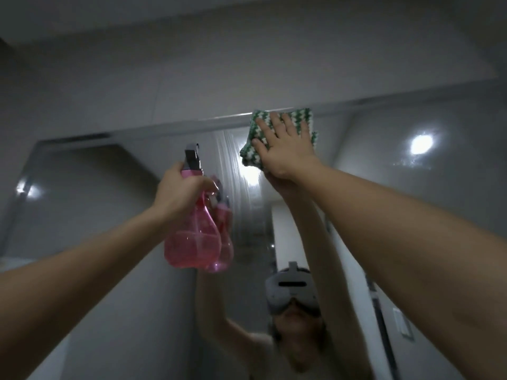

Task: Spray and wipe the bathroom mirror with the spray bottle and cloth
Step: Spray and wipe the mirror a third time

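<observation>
The bathroom mirror [411, 201] fills the lower and right part of the head view, its top edge running just above my right hand. A green and white cloth [297, 119] is pressed flat against the glass near that top edge under my right hand [284, 149], fingers spread on it. My left hand [179, 192] grips the neck of a pink spray bottle [192, 239] with a dark nozzle, held up in front of the mirror to the left of the cloth. Wet streaks show on the glass between bottle and cloth.
The mirror reflects both raised arms, the bottle, a person wearing a headset [290, 289] and ceiling lights [421, 144]. A grey wall [192, 78] rises above the mirror to the ceiling. A white switch plate [403, 322] shows at the lower right.
</observation>
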A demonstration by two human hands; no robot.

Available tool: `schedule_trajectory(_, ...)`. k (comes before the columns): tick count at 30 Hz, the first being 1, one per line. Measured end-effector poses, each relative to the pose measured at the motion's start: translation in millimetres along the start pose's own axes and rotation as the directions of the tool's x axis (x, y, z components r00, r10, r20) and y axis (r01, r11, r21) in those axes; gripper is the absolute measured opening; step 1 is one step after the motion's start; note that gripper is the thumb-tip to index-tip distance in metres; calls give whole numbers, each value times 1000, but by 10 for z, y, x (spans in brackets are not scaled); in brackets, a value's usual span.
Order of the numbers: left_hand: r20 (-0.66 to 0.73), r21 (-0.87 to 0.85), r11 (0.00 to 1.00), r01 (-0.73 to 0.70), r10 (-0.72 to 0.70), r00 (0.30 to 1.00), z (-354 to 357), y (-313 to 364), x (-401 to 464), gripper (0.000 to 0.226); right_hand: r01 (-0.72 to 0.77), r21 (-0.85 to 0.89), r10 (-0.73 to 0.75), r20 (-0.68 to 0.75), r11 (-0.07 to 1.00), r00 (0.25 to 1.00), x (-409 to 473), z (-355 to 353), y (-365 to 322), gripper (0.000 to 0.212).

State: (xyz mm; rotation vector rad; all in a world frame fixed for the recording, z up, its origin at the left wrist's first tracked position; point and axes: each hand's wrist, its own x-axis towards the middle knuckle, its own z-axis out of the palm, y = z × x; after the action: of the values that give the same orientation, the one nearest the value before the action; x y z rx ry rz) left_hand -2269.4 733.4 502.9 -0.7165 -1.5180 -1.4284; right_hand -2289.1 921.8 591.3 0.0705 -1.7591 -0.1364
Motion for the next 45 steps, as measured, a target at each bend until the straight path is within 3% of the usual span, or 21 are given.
schedule_trajectory(9, 23, 29, 1000, -1, 0, 1000, -376, 77, 216, 20, -67, 11, 68, -37, 998, 997, 381, 37, -430, 58)
schedule_trajectory(16, -72, -50, 998, 32, -36, 997, -681, -100, 62, 28, 155, 5, -155, -49, 988, 987, -204, 224, -758, 57)
schedule_trajectory(22, -67, 28, 995, 100, -98, 993, -750, -491, -778, 37, 195, -22, -194, 29, 981, 980, -1219, 393, -794, 57)
schedule_trajectory(30, 77, 111, 988, 104, -113, 991, -670, -861, -2207, 39, 232, -53, -229, 62, 971, 972, -2577, 694, -926, 58)
schedule_trajectory(40, 154, 95, 961, 260, -272, 950, -519, -1287, -3286, 51, 307, -39, -309, -68, 951, 949, -3684, 937, -976, 55)
schedule_trajectory(45, 147, 114, 942, 316, -331, 932, -335, -1413, -3593, 53, 428, -46, -430, -62, 903, 901, -4096, 954, -835, 55)
